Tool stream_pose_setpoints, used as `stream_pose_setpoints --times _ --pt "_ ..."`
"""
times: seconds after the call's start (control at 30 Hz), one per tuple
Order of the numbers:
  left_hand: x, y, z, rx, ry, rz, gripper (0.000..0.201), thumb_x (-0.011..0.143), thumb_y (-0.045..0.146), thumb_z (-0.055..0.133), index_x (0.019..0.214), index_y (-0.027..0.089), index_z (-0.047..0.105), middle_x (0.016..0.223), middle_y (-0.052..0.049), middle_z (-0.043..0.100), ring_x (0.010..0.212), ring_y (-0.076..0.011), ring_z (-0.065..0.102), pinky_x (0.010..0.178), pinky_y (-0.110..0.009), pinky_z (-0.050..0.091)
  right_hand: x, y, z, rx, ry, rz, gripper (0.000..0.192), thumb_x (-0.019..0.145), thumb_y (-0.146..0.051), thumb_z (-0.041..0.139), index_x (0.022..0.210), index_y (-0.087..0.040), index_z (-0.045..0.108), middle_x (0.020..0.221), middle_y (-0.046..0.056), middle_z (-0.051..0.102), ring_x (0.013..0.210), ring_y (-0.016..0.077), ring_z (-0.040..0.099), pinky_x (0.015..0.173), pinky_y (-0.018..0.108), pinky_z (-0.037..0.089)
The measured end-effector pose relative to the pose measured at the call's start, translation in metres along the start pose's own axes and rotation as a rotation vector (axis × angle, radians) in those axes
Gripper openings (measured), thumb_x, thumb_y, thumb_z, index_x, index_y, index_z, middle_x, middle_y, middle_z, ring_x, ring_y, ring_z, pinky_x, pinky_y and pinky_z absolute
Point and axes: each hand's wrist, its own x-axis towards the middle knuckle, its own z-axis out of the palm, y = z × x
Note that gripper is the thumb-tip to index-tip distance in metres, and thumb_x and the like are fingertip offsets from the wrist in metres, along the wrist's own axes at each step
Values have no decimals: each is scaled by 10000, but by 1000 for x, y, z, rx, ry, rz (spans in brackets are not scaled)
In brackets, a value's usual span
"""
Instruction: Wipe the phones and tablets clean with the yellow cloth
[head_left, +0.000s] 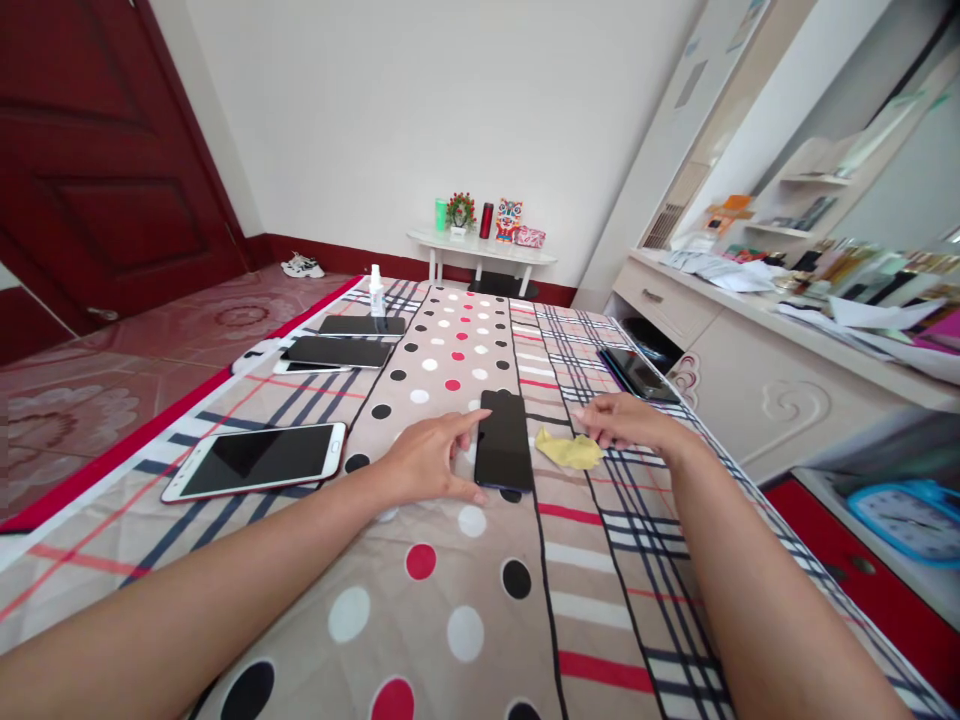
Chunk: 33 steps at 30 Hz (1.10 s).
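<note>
Partway along, judging by how things lie, with no sign of a finished state. At the centre, between both hands, one dark phone (503, 442), lying flat with a glossy face up on the polka-dot strip of the patterned cover (435, 660). Grip of the left hand (427, 455): wide, with forefinger at the phone's upper left edge and thumb near the lower left corner, not wrapped around it. At the right hand (628, 420), bent fingers by the right end of a yellow cloth (570, 450); cannot tell whether pinched or merely touched. Crumpled, just to the right of the phone, and not on it at this moment: so probably between strokes of the work, or at the edge of one.

Off to the left, a white phone (259, 461) near the left forearm; farther back, a black phone (337, 352) lying partly over a white-edged phone (309, 369), then a flat dark handset (362, 326), and just behind that an upright spray bottle (376, 295), out of both hands. Near the cover's right edge, beyond the right hand, an overlapping pile of phones (641, 374), too tightly layered to count. Impossible to say from this view which group counts as done and which as left; clearly in hand, only the middle one.
</note>
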Motion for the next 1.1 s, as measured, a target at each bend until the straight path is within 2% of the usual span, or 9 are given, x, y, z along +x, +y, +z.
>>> stream_pose_setpoints --times 0.07,0.17,0.4,0.6,0.67,0.8,0.87,0.93,1.1 --pt "-1 2 0 65 33 2 1094 520 585 809 1450 249 340 1064 -33 603 805 -194 564 736 -315 458 -15 -22 2 -117 -186 -28 452 625 -511 747 929 -193 641 779 31 657 616 135 574 483 211 399" --pt "-2 2 1 109 91 0 1110 532 628 781 1462 234 320 1279 -89 543 977 -253 576 861 -358 451 -24 -40 9 -330 -195 -153 355 599 -346 772 902 -202 655 806 18 652 638 141 570 513 222 396" --pt "-1 -3 0 53 80 -30 1103 559 576 781 1490 288 263 1248 -60 618 946 -257 620 791 -305 449 -16 -56 44 -353 282 -461 78 755 -201 594 790 -184 661 752 14 649 676 144 559 600 245 363" --pt "2 -9 0 -61 55 -52 1050 606 366 771 1498 282 225 1175 -46 670 721 -162 570 676 -261 427 -35 -80 83 -270 -208 -761 77 745 -195 647 780 -220 710 814 -12 664 712 131 581 620 224 380" --pt "3 -10 0 -112 52 -36 1037 622 357 765 1500 287 217 1201 -50 667 717 -155 553 681 -259 428 -26 -76 87 -297 -78 -728 90 749 -180 631 781 -214 708 834 -2 663 732 139 583 636 230 381" --pt "4 -10 -1 -159 48 -36 1048 619 406 782 1496 318 217 1206 -46 674 692 -148 540 675 -257 422 7 -54 83 -395 477 -519 237 776 -154 573 989 -199 665 932 41 657 805 181 580 691 266 382" --pt "5 -9 -1 -156 49 -44 1049 614 414 788 1495 315 227 1194 -51 680 680 -146 541 674 -257 421 14 -48 83 -454 602 -461 271 811 -159 529 1056 -196 640 978 62 638 814 192 575 688 274 380" --pt "5 -9 0 -144 53 -50 1057 608 422 793 1495 306 230 1182 -58 684 675 -147 543 671 -258 421 10 -50 91 -496 579 -498 264 835 -141 481 1025 -200 655 981 69 617 807 185 570 684 271 381" --pt "5 -10 2 -150 91 -53 1107 591 396 806 1506 257 198 920 -4 720 656 -144 538 635 -248 418 -13 -73 120 -447 261 -776 206 815 -135 525 892 -214 698 892 40 599 790 161 558 715 253 399"
